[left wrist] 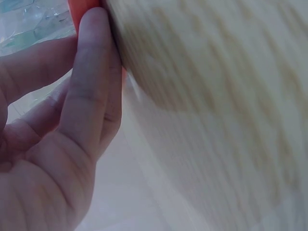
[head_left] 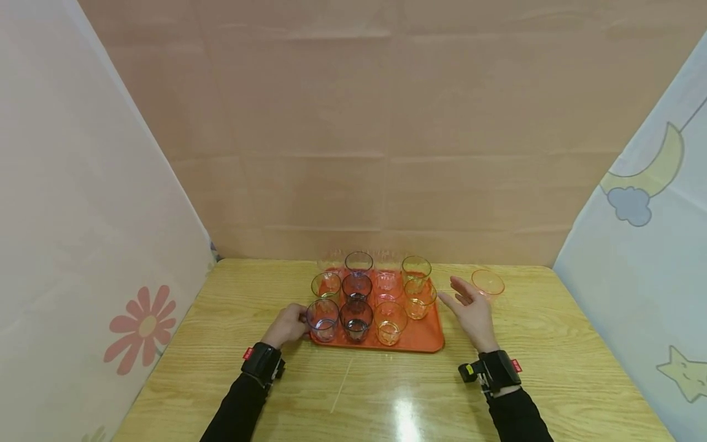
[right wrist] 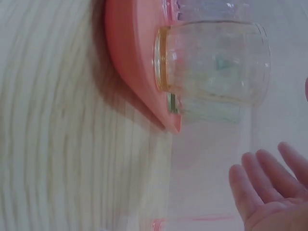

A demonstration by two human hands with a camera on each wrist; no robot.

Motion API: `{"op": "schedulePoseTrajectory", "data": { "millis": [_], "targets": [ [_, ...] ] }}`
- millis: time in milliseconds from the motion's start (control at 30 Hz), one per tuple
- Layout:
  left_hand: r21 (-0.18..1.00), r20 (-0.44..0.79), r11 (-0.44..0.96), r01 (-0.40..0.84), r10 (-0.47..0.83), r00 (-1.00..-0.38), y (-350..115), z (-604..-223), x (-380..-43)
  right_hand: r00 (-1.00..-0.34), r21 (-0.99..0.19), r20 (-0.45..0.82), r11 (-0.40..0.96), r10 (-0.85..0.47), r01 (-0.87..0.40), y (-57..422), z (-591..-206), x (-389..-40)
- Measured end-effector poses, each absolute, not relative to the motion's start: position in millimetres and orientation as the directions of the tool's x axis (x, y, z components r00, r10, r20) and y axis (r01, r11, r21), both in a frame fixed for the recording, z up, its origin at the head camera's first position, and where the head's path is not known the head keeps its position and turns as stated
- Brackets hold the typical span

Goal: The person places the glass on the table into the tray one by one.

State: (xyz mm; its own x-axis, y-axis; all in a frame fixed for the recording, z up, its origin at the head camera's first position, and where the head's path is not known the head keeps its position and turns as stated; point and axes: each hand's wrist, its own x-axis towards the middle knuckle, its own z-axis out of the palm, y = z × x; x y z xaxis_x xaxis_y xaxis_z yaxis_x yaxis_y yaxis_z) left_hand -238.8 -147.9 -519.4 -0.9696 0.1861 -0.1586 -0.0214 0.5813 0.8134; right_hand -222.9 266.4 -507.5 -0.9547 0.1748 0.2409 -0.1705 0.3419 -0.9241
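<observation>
An orange-red tray (head_left: 424, 337) bears rows of tinted drinking glasses. My left hand (head_left: 287, 325) is at its near left side, fingers pinching the tray's edge in the left wrist view, beside a blue-tinted glass (head_left: 323, 322). Along the front row stand a dark glass (head_left: 356, 322) and an amber glass (head_left: 390, 325). My right hand (head_left: 476, 316), fingers spread and holding nothing, hovers off the tray's right side near a yellow-orange glass (head_left: 421, 301). Just behind that hand, an orange-rimmed glass (head_left: 488, 282) stands on the table.
The wooden table (head_left: 552, 368) ends at a brown paper backdrop (head_left: 386, 153). White printed sheets enclose the left side (head_left: 83, 215) and right side (head_left: 641, 258). Upright glasses, including a green-rimmed glass (head_left: 417, 266) at the back right, crowd the tray.
</observation>
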Motion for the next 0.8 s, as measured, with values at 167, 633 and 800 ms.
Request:
{"op": "schedulePoseTrajectory", "data": {
  "millis": [167,633,800],
  "targets": [
    [0.836,-0.154,0.549,-0.013,0.211,-0.965,-148,-521,-240,-0.888,-0.948,0.287,0.238,0.36,-0.21,274,-503,-221],
    [0.84,-0.168,0.541,-0.027,0.212,-0.963,-149,-521,-241,-0.656,-0.92,0.382,0.334,0.651,-0.204,308,-508,-228],
    [0.837,-0.169,0.546,-0.026,0.213,-0.962,-149,-522,-241,-0.733,-0.928,0.303,0.363,0.609,-0.083,318,-515,-228]
  ]
}}
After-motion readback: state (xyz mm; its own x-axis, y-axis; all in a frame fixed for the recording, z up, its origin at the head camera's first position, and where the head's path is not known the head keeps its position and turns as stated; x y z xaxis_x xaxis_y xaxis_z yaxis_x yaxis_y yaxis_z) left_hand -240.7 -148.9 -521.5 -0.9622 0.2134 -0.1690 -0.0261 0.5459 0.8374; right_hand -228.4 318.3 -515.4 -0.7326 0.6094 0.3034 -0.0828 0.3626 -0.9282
